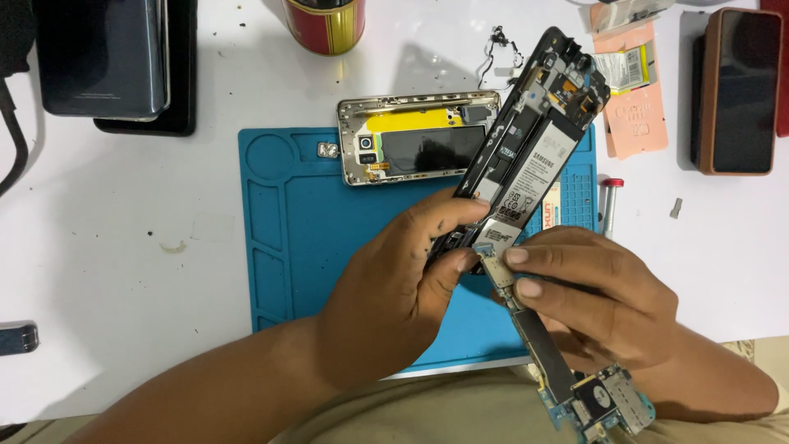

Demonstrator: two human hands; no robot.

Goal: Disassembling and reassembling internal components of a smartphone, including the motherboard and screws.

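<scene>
Our left hand [394, 279] is clamped around the lower end of the opened phone frame [526, 156], thumb pressing at its bottom edge. The frame tilts up and away from that hand, battery [530, 168] facing us. Our right hand [600, 296] pinches the long circuit board [567, 370] at its top, fingertips right beside the left thumb; the board runs back toward our lap, its blue end sticking out past the wrist. Board top and frame bottom meet right between the two hands; we can't tell if a connector is still seated there.

Risks as we see them:
- Twisting the board while one end is caught in the frame could tear a flex or bend the board.
- Thumb pressure near the battery could dent it.
- The free end of the board hangs off the desk [123, 247] edge, so a slip drops it on our lap.

Beyond the left hand, on the blue mat [296, 230], lies the gold rear housing [411, 140]. Just past the right hand: a red-capped tool [610, 205]. Further right, a phone in a brown case [740, 90]. Far side of the desk: a red and gold can [326, 23].
</scene>
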